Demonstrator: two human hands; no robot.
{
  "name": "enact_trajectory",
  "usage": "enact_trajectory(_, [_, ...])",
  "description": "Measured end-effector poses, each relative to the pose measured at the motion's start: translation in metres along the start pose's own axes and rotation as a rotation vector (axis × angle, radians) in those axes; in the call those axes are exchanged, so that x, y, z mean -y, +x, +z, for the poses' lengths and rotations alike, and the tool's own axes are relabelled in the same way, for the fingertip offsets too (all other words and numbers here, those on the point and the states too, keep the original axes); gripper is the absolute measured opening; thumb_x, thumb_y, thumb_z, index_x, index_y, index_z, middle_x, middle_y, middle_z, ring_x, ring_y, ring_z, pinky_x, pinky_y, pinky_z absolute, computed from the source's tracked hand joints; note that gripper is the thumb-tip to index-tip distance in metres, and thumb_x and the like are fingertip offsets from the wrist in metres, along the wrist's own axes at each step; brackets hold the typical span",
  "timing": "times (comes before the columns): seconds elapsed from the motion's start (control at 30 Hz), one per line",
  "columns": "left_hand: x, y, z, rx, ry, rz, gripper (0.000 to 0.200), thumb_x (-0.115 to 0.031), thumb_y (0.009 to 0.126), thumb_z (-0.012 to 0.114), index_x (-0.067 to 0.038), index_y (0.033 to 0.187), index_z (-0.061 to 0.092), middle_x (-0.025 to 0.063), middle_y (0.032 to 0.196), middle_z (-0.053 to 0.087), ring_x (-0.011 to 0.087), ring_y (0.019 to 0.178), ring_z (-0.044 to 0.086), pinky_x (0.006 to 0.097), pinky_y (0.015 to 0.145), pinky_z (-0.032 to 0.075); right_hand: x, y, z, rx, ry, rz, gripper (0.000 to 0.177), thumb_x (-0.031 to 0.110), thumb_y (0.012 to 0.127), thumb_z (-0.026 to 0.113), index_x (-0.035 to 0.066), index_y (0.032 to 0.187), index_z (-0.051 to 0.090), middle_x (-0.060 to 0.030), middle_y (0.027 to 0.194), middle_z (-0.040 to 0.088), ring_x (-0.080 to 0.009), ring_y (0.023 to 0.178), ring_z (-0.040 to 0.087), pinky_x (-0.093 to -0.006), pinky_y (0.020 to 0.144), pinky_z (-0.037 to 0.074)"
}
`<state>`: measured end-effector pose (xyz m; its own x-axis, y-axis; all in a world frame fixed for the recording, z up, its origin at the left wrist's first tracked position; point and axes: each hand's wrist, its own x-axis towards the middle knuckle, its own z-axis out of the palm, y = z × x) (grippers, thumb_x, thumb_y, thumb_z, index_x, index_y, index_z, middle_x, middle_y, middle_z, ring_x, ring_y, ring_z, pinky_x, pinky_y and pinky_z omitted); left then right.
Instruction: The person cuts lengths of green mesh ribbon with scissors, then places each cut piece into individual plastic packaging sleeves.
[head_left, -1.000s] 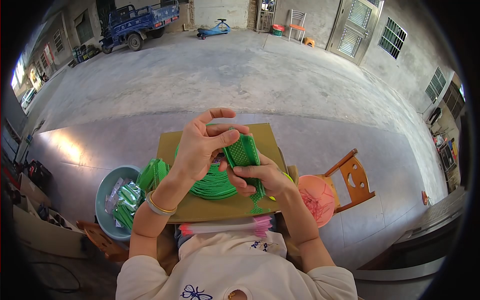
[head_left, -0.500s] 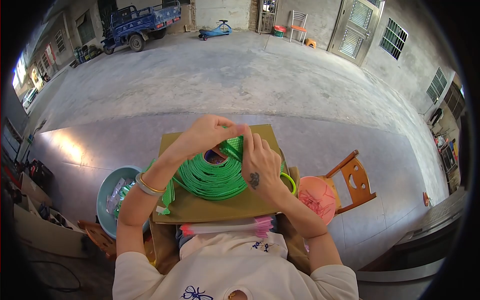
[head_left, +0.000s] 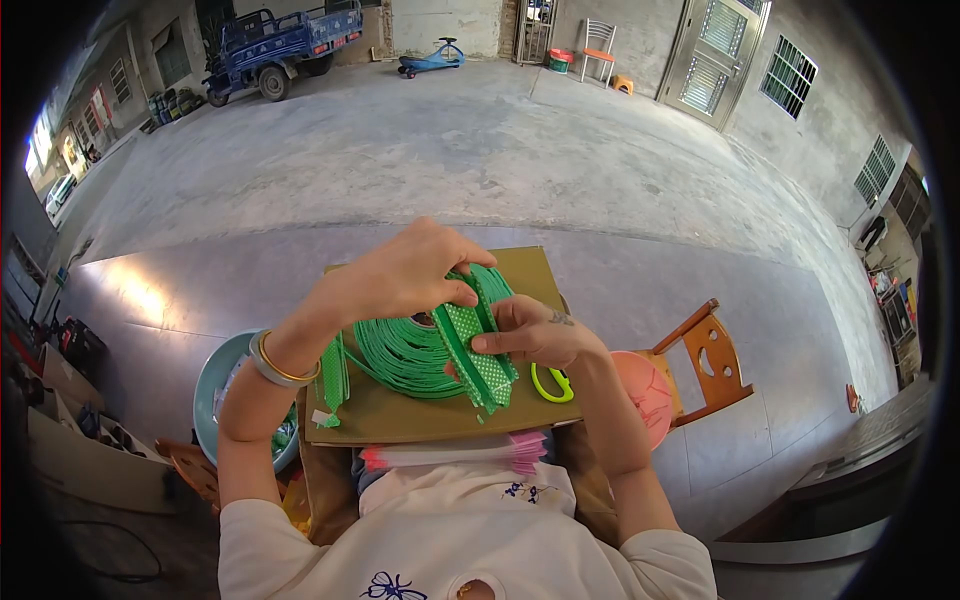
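My left hand pinches the upper part of a green ribbon piece with white dots, folded lengthwise. Lower down, my right hand grips the same piece between thumb and fingers. The ribbon slants over a large coil of green ribbon, which lies on an olive board and is partly hidden by my hands. Below my right hand, the yellow-green handle of what looks like scissors rests on the board. More dotted green strips hang together at the board's left side.
A blue basin with shiny pieces stands at my left. On the right, a pink basin holding thin red strands sits by a wooden chair. Pink-edged white sheets are stacked at my lap. A blue three-wheeled truck stands far off.
The dotted ribbon piece has come down toward me and shows at greater length. My right hand has turned and dropped lower along it. More of the yellow-green handle shows.
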<state>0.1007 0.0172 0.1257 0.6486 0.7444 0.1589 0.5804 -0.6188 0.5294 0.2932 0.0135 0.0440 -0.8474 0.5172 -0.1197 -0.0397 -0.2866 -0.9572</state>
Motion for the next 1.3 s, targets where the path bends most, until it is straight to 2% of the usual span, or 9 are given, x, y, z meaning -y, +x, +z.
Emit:
enact_trajectory(0.1, [0.002, 0.0, 0.002, 0.013, 0.025, -0.007, 0.044, -0.013, 0.068, 0.072, -0.003, 0.109, 0.062, 0.0157, 0.079, 0.066, 0.0254, 0.062, 0.059, 0.0324, 0.064, 0.047, -0.007, 0.005, -0.005, 0.026, -0.116, 0.006, 0.03, 0.016, 0.087, 0.058, -0.002, 0.11, 0.055, -0.0107, 0.099, 0.066, -0.0135, 0.09, 0.062, -0.0267, 0.077, 0.048])
enact_trajectory(0.2, [0.007, -0.003, 0.014, -0.337, 0.044, 0.2, 0.039, -0.01, 0.071, 0.07, -0.003, 0.109, 0.062, 0.0144, 0.081, 0.066, 0.0264, 0.062, 0.059, 0.0326, 0.067, 0.048, -0.01, 0.005, 0.0, -0.172, -0.225, -0.062, 0.028, 0.015, 0.09, 0.052, -0.004, 0.111, 0.054, -0.0126, 0.1, 0.065, -0.0167, 0.093, 0.062, -0.0283, 0.078, 0.05])
enact_trajectory(0.3, [0.004, -0.014, 0.022, -0.698, 0.161, 0.184, 0.036, -0.001, 0.075, 0.065, -0.004, 0.11, 0.061, 0.0117, 0.083, 0.067, 0.0227, 0.064, 0.062, 0.0306, 0.068, 0.051, -0.006, -0.001, -0.004, -0.261, 0.311, -0.258, 0.029, 0.015, 0.093, 0.044, -0.007, 0.112, 0.052, -0.0142, 0.104, 0.063, -0.02, 0.094, 0.062, -0.0312, 0.08, 0.051])
enact_trajectory(0.4, [0.02, -0.043, 0.038, -0.418, -0.278, 0.032, 0.033, 0.001, 0.076, 0.063, -0.007, 0.108, 0.063, 0.0115, 0.082, 0.067, 0.0181, 0.07, 0.066, 0.0254, 0.064, 0.051, -0.012, -0.005, -0.019, -0.223, 0.587, -0.343, 0.034, 0.019, 0.095, 0.039, -0.007, 0.115, 0.049, -0.016, 0.111, 0.059, -0.0238, 0.095, 0.062, -0.0338, 0.082, 0.052])
enact_trajectory(0.6, [0.009, -0.052, 0.059, -0.107, -0.497, 0.191, 0.03, 0.009, 0.074, 0.06, -0.008, 0.099, 0.069, 0.0071, 0.083, 0.068, 0.0133, 0.072, 0.065, 0.0236, 0.066, 0.051, -0.019, -0.003, -0.013, 0.049, 0.773, -0.295, 0.039, 0.024, 0.096, 0.037, -0.006, 0.119, 0.046, -0.0158, 0.114, 0.057, -0.0252, 0.098, 0.06, -0.0352, 0.084, 0.05])
enact_trajectory(0.9, [0.018, -0.045, 0.073, -0.297, -0.442, 0.25, 0.018, 0.005, 0.076, 0.063, -0.001, 0.091, 0.068, 0.0069, 0.077, 0.067, 0.0118, 0.072, 0.065, 0.0215, 0.067, 0.051, -0.016, -0.005, 0.003, -0.068, 0.88, -0.264, 0.037, 0.023, 0.094, 0.039, -0.004, 0.118, 0.049, -0.019, 0.123, 0.05, -0.0298, 0.112, 0.05, -0.0442, 0.094, 0.043])
enact_trajectory(1.0, [0.014, -0.047, 0.084, -0.389, -0.828, -0.085, 0.009, 0.001, 0.079, 0.063, 0.004, 0.088, 0.066, 0.0071, 0.078, 0.067, 0.0105, 0.074, 0.064, 0.0206, 0.068, 0.051, -0.012, -0.007, 0.009, -0.081, 0.884, -0.315, 0.038, 0.024, 0.095, 0.038, -0.004, 0.119, 0.048, -0.0178, 0.121, 0.051, -0.0268, 0.112, 0.051, -0.0411, 0.093, 0.044])
enact_trajectory(1.07, [0.014, -0.045, 0.09, -0.439, -0.932, -0.099, 0.01, -0.001, 0.081, 0.063, 0.006, 0.088, 0.065, 0.0075, 0.079, 0.067, 0.0105, 0.076, 0.064, 0.0204, 0.068, 0.051, -0.012, -0.006, 0.013, -0.104, 0.773, -0.385, 0.039, 0.024, 0.096, 0.037, -0.004, 0.121, 0.046, -0.0148, 0.117, 0.055, -0.023, 0.108, 0.054, -0.0361, 0.09, 0.046])
enact_trajectory(1.3, [0.011, -0.045, 0.097, -0.465, -0.9, -0.143, 0.016, -0.001, 0.081, 0.062, 0.005, 0.095, 0.057, 0.0093, 0.086, 0.065, 0.013, 0.079, 0.063, 0.0224, 0.073, 0.051, -0.019, 0.01, 0.027, -0.601, 0.32, -0.682, 0.028, 0.016, 0.095, 0.042, -0.006, 0.11, 0.049, -0.0196, 0.104, 0.06, -0.0251, 0.095, 0.061, -0.0351, 0.081, 0.052])
